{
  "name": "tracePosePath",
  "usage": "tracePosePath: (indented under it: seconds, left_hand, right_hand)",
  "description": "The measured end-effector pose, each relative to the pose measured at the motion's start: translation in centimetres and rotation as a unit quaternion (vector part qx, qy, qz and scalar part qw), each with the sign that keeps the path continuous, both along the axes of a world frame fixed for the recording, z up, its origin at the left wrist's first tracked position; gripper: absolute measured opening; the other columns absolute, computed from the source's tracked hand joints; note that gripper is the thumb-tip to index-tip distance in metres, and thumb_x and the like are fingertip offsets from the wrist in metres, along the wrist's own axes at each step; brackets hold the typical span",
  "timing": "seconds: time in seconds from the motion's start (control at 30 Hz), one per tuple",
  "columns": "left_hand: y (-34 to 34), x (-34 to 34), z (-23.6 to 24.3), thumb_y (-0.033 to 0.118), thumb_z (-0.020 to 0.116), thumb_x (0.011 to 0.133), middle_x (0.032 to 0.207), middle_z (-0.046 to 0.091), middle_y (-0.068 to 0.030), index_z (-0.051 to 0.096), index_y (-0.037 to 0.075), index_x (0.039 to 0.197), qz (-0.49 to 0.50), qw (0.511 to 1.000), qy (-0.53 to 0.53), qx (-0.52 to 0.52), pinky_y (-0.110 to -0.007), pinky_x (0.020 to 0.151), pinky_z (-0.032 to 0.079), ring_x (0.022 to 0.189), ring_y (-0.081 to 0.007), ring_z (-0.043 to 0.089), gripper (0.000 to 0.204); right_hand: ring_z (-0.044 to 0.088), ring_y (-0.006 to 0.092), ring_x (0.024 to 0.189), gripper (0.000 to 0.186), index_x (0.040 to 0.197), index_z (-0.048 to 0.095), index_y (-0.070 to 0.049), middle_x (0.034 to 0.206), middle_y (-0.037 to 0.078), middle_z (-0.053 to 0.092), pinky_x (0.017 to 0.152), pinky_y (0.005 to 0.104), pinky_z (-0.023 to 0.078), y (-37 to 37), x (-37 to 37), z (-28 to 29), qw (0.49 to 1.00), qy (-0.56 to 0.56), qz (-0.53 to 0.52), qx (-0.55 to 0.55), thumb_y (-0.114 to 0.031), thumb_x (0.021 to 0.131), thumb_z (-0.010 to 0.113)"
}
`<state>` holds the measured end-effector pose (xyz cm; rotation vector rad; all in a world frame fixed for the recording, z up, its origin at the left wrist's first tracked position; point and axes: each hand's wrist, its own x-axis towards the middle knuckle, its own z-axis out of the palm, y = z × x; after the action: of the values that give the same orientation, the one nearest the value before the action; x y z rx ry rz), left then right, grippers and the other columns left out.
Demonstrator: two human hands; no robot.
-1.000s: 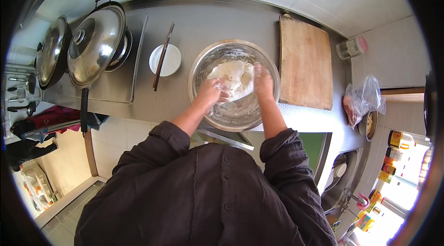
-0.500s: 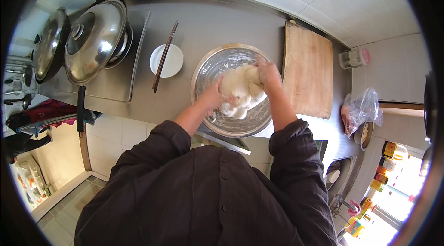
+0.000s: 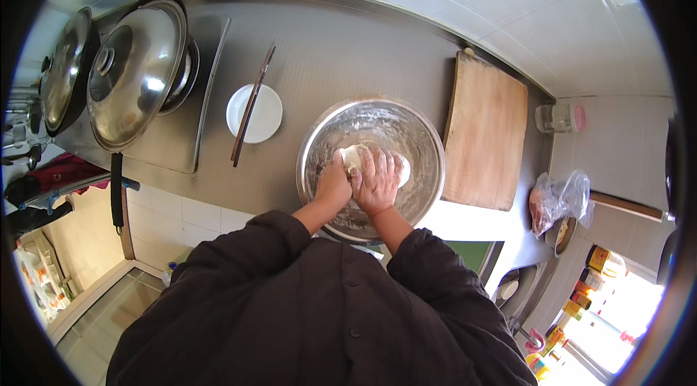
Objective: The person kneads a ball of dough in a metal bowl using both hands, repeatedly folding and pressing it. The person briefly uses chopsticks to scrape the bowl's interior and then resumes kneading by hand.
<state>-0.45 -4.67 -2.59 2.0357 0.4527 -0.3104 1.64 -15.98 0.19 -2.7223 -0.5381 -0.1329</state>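
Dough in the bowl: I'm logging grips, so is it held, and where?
The dough: left hand at its left side, right hand over its top; firm grip cannot be told.

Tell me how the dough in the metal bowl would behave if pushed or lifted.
The dough would likely squash when pushed: its rounded, uneven lump shows on both sides of the right hand. Lifted, it may sag, having no rigid edges. It might cling, since whitish residue marks the metal bowl.

Dough (image 3: 404, 170) lies mostly hidden beneath a right hand (image 3: 377, 181) at frame center, the left hand's (image 3: 334, 189) fingers largely out of sight. A domed lid (image 3: 141, 70) conceals its pan's contents, upper left; the lower edge crops a dark shirt (image 3: 312, 321); utensils (image 3: 30, 157) at far left blur.
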Motion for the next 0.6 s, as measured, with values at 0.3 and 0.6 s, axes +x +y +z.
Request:
tracePosePath:
  seconds: [0.3,0.6]
  left_hand:
    - [1.7,4.7,1.0,0.025,0.066,0.08,0.092,0.062,-0.0304,0.043,-0.005,0.108,-0.088,0.984,0.118,0.103,-0.048,0.079,0.05,0.088,-0.0439,0.062,0.048]
    - [5.8,4.7,3.8,0.03,0.081,0.068,0.117,0.053,-0.0206,0.038,-0.003,0.128,0.023,0.897,0.162,-0.41,-0.041,0.086,0.048,0.104,-0.0322,0.057,0.081]
  right_hand:
    - [0.061,0.0293,0.076,0.022,0.079,0.057,-0.011,0.075,0.01,0.063,0.074,0.0447,0.045,2.7,9.6,-2.3,1.0,-0.01,0.017,-0.012,-0.031,0.085,0.052]
    - [0.058,0.0332,0.076,0.032,0.072,0.058,-0.007,0.076,0.014,0.063,0.075,0.0429,0.042,1.2,8.4,1.0,0.98,0.016,0.044,0.195,-0.029,0.092,0.046]
